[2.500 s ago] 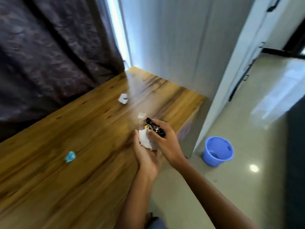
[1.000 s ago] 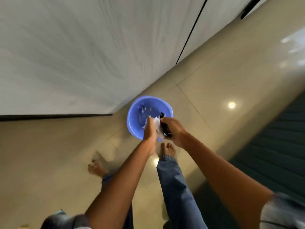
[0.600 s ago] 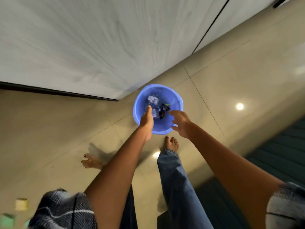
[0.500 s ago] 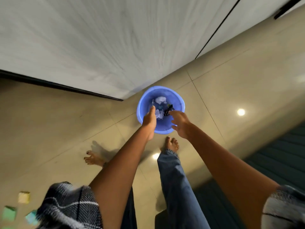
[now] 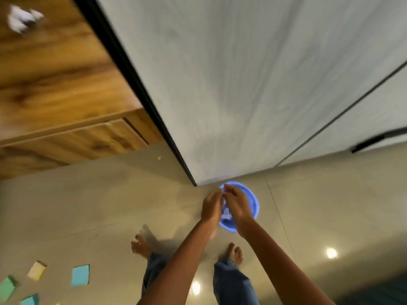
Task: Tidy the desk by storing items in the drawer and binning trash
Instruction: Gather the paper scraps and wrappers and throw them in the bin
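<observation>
Both hands, left (image 5: 211,205) and right (image 5: 236,204), over the blue bin (image 5: 253,202), fingers loosely curled, grip unclear; white paper scraps (image 5: 226,214) in bin; crumpled paper (image 5: 21,18) left on desk (image 5: 55,73), likely light, soft, pinch anywhere.

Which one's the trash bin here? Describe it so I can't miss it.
Follow the pale cabinet panel down to its bottom corner on the floor. There stands the round blue bin, partly behind both hands, with white scraps inside. It is the only blue round container in view.
</observation>
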Available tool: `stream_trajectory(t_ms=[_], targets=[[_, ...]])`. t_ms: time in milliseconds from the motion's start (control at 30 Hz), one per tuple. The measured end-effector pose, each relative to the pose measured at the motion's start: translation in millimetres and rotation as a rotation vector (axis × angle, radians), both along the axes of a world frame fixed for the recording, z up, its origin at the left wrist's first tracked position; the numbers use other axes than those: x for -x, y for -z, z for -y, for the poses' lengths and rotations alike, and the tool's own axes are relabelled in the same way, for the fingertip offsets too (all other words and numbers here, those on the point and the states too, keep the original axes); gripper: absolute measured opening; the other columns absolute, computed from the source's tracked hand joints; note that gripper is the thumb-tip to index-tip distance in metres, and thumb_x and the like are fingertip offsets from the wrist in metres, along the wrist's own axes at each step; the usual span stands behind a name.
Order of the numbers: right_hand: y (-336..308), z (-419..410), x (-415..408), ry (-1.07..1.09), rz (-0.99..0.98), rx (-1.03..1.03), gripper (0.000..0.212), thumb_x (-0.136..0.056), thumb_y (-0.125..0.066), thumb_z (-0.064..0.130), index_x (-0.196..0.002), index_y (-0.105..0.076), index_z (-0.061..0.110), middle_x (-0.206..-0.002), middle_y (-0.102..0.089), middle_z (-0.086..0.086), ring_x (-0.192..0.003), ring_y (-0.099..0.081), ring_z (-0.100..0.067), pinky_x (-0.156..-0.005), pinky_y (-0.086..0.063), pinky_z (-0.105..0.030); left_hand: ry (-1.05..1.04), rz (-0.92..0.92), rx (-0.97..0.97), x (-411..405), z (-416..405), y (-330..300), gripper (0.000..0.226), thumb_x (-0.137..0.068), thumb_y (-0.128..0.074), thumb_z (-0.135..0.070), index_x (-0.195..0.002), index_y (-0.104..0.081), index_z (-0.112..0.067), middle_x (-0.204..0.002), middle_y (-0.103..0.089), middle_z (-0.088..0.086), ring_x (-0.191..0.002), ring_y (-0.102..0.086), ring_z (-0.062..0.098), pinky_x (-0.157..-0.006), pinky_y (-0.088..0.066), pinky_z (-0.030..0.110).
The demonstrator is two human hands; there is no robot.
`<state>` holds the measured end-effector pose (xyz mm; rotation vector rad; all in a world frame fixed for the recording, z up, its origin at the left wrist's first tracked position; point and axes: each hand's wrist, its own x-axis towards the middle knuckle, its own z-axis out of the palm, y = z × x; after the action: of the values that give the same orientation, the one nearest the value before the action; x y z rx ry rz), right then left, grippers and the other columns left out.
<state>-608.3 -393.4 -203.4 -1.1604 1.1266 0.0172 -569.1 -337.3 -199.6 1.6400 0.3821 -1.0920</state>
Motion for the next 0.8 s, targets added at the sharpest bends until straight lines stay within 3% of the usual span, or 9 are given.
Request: stream_trajectory(t_ms=[100,200,367,467,667,733,800], targets=[[-53,-25,-22,-0.065,0.091,0.098,0.023,-0.094,-0.048,0.004,-0.113,-0.058,0.014,-0.099,-0.062,-0.001,-0.094,-0.059,-0.015,-0.085,-0.044,-0.022,-0.102,0.061,0.114,-17,-31,-50,0.017,-0.094,-0.051,-0.018,-0.09,-0.068,-0.02,-0.091,-0.066,0.002,-0.085,-0.059,0.015,-0.067,-0.046,0.014],[-107,-56,-54,-0.182,0.222,0.231,0.026,-0.091,-0.049,-0.001,-0.101,-0.062,0.019,-0.095,-0.067,0.003,-0.094,-0.062,-0.016,-0.087,-0.047,-0.026,-0.191,0.171,0.217,-45,-69,-101,0.025,-0.097,-0.046,-0.012,-0.117,-0.061,-0.011,-0.11,-0.066,0.009,-0.093,-0.062,0.014,-0.072,-0.048,0.01],[-186,-111,-107,-0.326,0.432,0.384,0.032,-0.089,-0.049,-0.004,-0.1,-0.065,0.021,-0.097,-0.067,0.012,-0.086,-0.061,0.008,-0.08,-0.044,-0.007,-0.269,0.431,0.304,-102,-136,-180,0.028,-0.099,-0.044,-0.012,-0.123,-0.056,-0.014,-0.114,-0.064,0.003,-0.091,-0.064,0.001,-0.075,-0.048,0.008],[-217,-144,-147,-0.375,0.544,0.444,0.028,-0.09,-0.049,-0.002,-0.105,-0.066,0.015,-0.101,-0.068,0.006,-0.091,-0.061,0.003,-0.085,-0.046,-0.014,-0.303,0.518,0.343,-140,-174,-215,0.03,-0.099,-0.045,-0.016,-0.126,-0.057,-0.016,-0.117,-0.065,0.0,-0.105,-0.062,0.008,-0.077,-0.049,0.01],[-243,-211,-236,-0.428,0.596,0.526,0.025,-0.094,-0.049,0.009,-0.113,-0.062,0.019,-0.109,-0.065,0.004,-0.102,-0.06,-0.008,-0.092,-0.048,-0.028,-0.422,0.616,0.38,-217,-252,-255,0.028,-0.1,-0.043,-0.018,-0.122,-0.059,-0.021,-0.12,-0.064,-0.006,-0.108,-0.06,0.011,-0.077,-0.048,0.013],[-246,-236,-267,-0.418,0.6,0.537,0.025,-0.095,-0.049,0.009,-0.114,-0.061,0.02,-0.113,-0.064,0.003,-0.106,-0.059,-0.012,-0.091,-0.048,-0.026,-0.447,0.641,0.382,-242,-280,-262,0.028,-0.1,-0.042,-0.02,-0.123,-0.058,-0.022,-0.122,-0.062,-0.005,-0.11,-0.059,0.011,-0.078,-0.048,0.012],[-252,-262,-294,-0.428,0.612,0.518,0.026,-0.096,-0.048,0.012,-0.118,-0.06,0.019,-0.117,-0.061,0.004,-0.108,-0.057,-0.012,-0.086,-0.046,-0.02,-0.45,0.67,0.367,-264,-305,-267,0.026,-0.1,-0.043,-0.023,-0.12,-0.059,-0.027,-0.123,-0.062,-0.007,-0.113,-0.058,0.01,-0.088,-0.046,0.018]])
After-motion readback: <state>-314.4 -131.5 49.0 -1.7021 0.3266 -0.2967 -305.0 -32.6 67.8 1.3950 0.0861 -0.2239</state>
